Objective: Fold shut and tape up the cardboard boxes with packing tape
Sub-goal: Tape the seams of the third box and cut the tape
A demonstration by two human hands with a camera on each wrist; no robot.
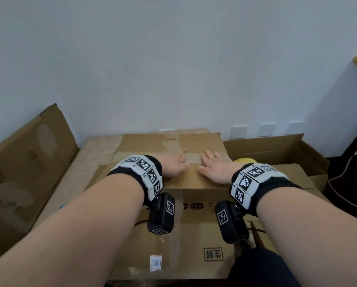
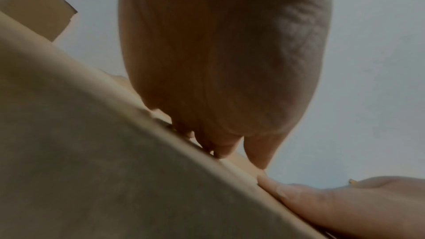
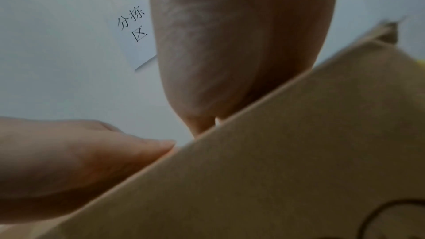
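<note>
Hands flat, fingers straight: left hand (image 1: 174,165) and right hand (image 1: 215,167) press the box (image 1: 194,214) top; a yellow thing (image 1: 245,160) behind the box is mostly hidden.

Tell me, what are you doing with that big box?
A person is closing up a cardboard box. The left hand and the right hand both lie flat on its top, side by side, pressing the flaps down. A strip of tape shows between the hands, on the top of the box. An open box sits to the right, and a flattened cardboard sheet leans at the left.
</note>
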